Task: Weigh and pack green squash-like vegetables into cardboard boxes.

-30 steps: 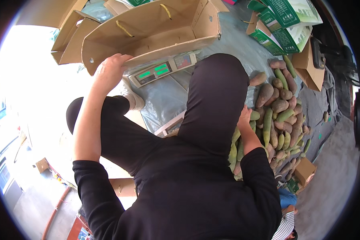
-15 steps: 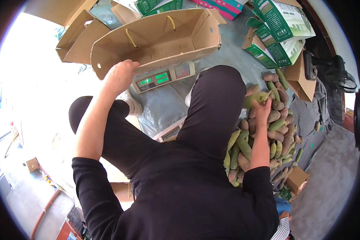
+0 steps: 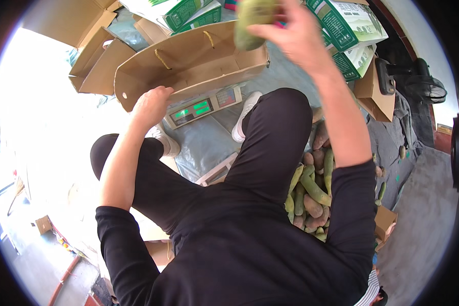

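My right hand is raised at the upper right end of a long cardboard box. Its thumb and fingers are closed around a thick green melon-like fruit, which hangs over the box's right end. The box stands open at the top on a scale with lit green displays. Two yellow cord handles show on its far wall, and I see only bare cardboard inside. My left hand holds the near rim at the box's left part, fingers curled over the edge.
Beside my right knee lies a pile of long green and brownish oval produce, partly hidden by my right arm. Green-and-white cartons are stacked at the upper right, near a black fan. Another open brown box stands at the upper left.
My right hand has lifted the green melon-like fruit from the pile and carried it up and left to the box. My left hand stays on the rim, and the view has shifted slightly.
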{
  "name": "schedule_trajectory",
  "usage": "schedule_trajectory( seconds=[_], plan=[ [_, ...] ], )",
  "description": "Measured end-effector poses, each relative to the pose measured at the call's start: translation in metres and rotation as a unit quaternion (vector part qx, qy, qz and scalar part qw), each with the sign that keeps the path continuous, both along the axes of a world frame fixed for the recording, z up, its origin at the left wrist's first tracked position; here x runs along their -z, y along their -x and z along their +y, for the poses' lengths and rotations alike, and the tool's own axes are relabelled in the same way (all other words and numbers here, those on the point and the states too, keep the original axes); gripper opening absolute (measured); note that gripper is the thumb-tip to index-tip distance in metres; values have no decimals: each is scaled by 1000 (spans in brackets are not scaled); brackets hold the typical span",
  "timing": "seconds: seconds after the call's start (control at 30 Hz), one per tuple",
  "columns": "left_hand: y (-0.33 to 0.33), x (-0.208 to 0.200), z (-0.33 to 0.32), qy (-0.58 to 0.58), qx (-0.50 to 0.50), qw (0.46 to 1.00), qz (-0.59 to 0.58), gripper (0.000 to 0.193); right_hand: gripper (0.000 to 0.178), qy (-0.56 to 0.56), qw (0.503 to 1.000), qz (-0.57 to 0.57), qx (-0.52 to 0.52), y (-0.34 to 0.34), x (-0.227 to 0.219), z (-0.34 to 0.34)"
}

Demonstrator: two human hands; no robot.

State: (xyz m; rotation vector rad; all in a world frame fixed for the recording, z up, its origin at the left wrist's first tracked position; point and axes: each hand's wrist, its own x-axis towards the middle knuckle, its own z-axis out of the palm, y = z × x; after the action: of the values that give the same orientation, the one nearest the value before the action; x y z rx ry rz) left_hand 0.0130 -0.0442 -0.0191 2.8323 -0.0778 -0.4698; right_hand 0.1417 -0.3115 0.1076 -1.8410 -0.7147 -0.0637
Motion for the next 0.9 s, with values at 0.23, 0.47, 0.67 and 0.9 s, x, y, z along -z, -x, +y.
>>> schedule_trajectory(
  seconds=[0.23,0.47,0.67,0.9],
  plan=[
    [-3,-5,-5,17,-2,1000,16,26,49,367,919,-102,-99,-23,117,82],
    [-4,1,-1,30,24,999,8,22,34,484,866,-5,-125,-22,171,88],
    [-6,1,2,50,23,999,-2,23,45,334,931,26,-147,-47,122,63],
    [-7,-5,-3,53,-2,998,23,27,32,73,981,176,-23,-36,61,-65]
  ],
)
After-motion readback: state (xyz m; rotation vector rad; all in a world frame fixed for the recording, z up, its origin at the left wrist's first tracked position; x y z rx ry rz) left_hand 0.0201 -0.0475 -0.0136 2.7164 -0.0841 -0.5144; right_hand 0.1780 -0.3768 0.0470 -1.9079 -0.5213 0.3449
